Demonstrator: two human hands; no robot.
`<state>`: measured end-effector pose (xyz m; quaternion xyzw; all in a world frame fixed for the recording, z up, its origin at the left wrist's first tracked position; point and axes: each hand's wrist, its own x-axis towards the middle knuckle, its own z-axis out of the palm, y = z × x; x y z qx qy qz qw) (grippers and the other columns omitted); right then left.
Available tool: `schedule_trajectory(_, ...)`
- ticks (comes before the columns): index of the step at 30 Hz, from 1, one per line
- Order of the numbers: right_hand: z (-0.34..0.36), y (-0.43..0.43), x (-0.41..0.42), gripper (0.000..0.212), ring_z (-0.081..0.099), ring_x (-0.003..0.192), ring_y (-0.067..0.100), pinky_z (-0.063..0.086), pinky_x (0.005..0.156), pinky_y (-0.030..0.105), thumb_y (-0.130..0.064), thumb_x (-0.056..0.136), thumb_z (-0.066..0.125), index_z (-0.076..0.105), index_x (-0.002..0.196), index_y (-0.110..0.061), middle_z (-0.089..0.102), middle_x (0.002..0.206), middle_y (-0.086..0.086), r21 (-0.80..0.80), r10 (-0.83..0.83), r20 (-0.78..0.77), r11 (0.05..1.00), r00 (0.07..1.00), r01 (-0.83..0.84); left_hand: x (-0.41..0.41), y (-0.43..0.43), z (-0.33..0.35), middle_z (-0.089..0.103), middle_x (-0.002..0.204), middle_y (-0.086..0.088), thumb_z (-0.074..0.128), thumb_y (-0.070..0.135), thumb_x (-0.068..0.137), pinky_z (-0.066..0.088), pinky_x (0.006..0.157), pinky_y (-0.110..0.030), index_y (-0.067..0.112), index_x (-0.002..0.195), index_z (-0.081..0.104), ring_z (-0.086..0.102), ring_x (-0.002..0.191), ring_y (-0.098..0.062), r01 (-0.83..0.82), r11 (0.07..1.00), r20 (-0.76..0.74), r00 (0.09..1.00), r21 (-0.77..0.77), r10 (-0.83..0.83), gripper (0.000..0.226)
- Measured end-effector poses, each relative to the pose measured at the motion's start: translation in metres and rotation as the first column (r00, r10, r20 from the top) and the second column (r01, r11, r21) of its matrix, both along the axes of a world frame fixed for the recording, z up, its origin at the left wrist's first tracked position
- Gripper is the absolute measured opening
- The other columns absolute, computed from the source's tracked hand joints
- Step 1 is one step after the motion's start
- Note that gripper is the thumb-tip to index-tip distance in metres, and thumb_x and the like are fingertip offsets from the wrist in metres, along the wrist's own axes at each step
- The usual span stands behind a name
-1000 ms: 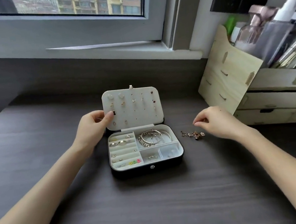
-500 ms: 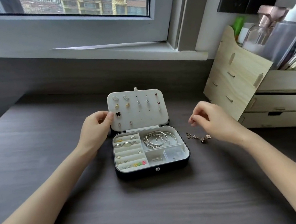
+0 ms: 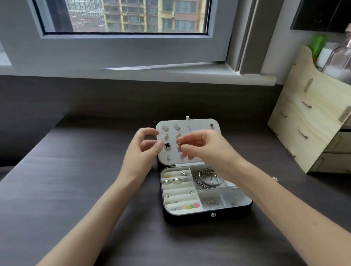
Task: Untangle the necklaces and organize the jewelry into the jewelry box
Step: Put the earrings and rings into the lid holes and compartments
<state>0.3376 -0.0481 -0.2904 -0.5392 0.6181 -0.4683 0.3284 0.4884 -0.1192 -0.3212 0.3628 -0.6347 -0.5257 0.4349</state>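
Both forearms reach over the dark wood-grain table [image 3: 65,194]. The black jewelry box [image 3: 189,218] lies open; its pale padded slots hold rings [image 3: 175,180], and one compartment holds silver bracelets [image 3: 206,180]. Above it, the right hand [image 3: 208,148] pinches a small earring [image 3: 179,146] before the upright lid [image 3: 191,125], which carries studs. The left hand [image 3: 141,154] is beside it, its fingers loosely bent and released.

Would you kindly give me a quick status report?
Right grip pinches earring at open lid. Left grip beside lid edge, hold unclear. Nothing blocking.
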Motion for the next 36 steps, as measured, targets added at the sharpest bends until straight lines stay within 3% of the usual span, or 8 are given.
schedule_trajectory(3, -0.004, -0.012, 0.010, 0.008, 0.063, 0.063, 0.003, 0.050, 0.060, 0.016, -0.010, 0.086, 0.066, 0.072, 0.091, -0.012, 0.069, 0.075, -0.002, -0.125, -0.038, -0.118, 0.992, 0.992, 0.023, -0.001, 0.003, 0.004, 0.068, 0.091, 0.002, 0.055, 0.022, 0.092, 0.039, 0.060, 0.001, 0.008, 0.098, 0.068, 0.058, 0.072, 0.014, 0.082, 0.996, 0.025, 0.996, 0.020, -0.083, 0.020)
schedule_trajectory(6, -0.007, -0.020, 0.013, 0.009, 0.064, 0.065, 0.006, 0.053, 0.063, 0.020, -0.009, 0.084, 0.068, 0.074, 0.090, -0.010, 0.071, 0.077, 0.002, -0.252, -0.039, -0.250, 0.967, 0.967, -0.026, 0.000, 0.001, 0.008, 0.070, 0.088, 0.006, 0.057, 0.026, 0.091, 0.040, 0.064, -0.002, 0.009, 0.095, 0.072, 0.057, 0.073, 0.015, 0.104, 0.991, 0.030, 0.994, 0.081, -0.106, 0.023)
schedule_trajectory(11, -0.006, -0.024, 0.005, 0.008, 0.063, 0.066, 0.009, 0.053, 0.064, 0.022, -0.012, 0.079, 0.074, 0.075, 0.086, -0.009, 0.071, 0.077, 0.004, -0.370, -0.034, -0.402, 0.920, 0.915, -0.129, 0.009, -0.011, 0.017, 0.065, 0.076, 0.007, 0.065, 0.026, 0.086, 0.027, 0.063, -0.025, 0.021, 0.073, 0.075, 0.045, 0.082, -0.009, 0.206, 0.955, 0.057, 0.973, 0.214, -0.223, 0.017)
schedule_trajectory(17, -0.003, -0.024, 0.001, 0.007, 0.061, 0.071, 0.007, 0.049, 0.067, 0.019, -0.015, 0.076, 0.076, 0.072, 0.080, -0.011, 0.066, 0.075, -0.006, -0.368, 0.034, -0.431, 0.906, 0.902, -0.209, 0.020, -0.021, 0.027, 0.064, 0.075, 0.002, 0.070, 0.032, 0.073, 0.028, 0.061, -0.023, 0.016, 0.080, 0.075, 0.038, 0.071, -0.011, 0.374, 0.906, 0.104, 0.911, 0.199, -0.399, 0.018)
schedule_trajectory(21, -0.004, -0.023, 0.003, 0.010, 0.059, 0.076, 0.007, 0.047, 0.070, 0.019, -0.019, 0.080, 0.072, 0.069, 0.082, -0.010, 0.063, 0.079, -0.007, -0.415, -0.007, -0.520, 0.876, 0.854, -0.246, 0.021, -0.024, 0.030, 0.065, 0.075, 0.003, 0.068, 0.033, 0.076, 0.035, 0.062, -0.018, 0.005, 0.087, 0.071, 0.048, 0.069, -0.004, 0.398, 0.905, 0.150, 0.895, 0.153, -0.419, 0.030)
schedule_trajectory(25, -0.002, -0.020, 0.007, 0.009, 0.060, 0.075, 0.007, 0.049, 0.068, 0.020, -0.019, 0.083, 0.069, 0.069, 0.083, -0.010, 0.065, 0.078, -0.006, -0.453, -0.050, -0.483, 0.869, 0.874, -0.201, 0.019, -0.022, 0.030, 0.064, 0.070, 0.008, 0.058, 0.025, 0.089, 0.040, 0.059, -0.008, 0.002, 0.088, 0.066, 0.055, 0.064, 0.004, 0.431, 0.895, 0.116, 0.889, 0.117, -0.443, 0.025)
schedule_trajectory(29, 0.001, -0.019, 0.010, 0.003, 0.060, 0.070, 0.010, 0.049, 0.066, 0.023, -0.012, 0.082, 0.071, 0.069, 0.080, -0.009, 0.066, 0.074, -0.004, -0.385, 0.015, -0.390, 0.906, 0.921, -0.178, 0.021, -0.023, 0.030, 0.065, 0.077, 0.005, 0.055, 0.027, 0.089, 0.041, 0.071, -0.017, 0.004, 0.090, 0.067, 0.056, 0.074, -0.001, 0.456, 0.884, 0.132, 0.875, 0.101, -0.466, 0.026)
schedule_trajectory(36, -0.002, -0.016, 0.008, 0.005, 0.060, 0.079, 0.011, 0.049, 0.076, 0.026, -0.017, 0.081, 0.067, 0.069, 0.080, -0.013, 0.065, 0.078, -0.007, -0.340, 0.169, -0.363, 0.891, 0.916, -0.299, 0.015, -0.023, 0.026, 0.062, 0.069, 0.013, 0.056, 0.024, 0.093, 0.034, 0.068, -0.022, 0.015, 0.083, 0.069, 0.047, 0.063, 0.002, 0.351, 0.931, 0.150, 0.920, 0.102, -0.363, 0.019)
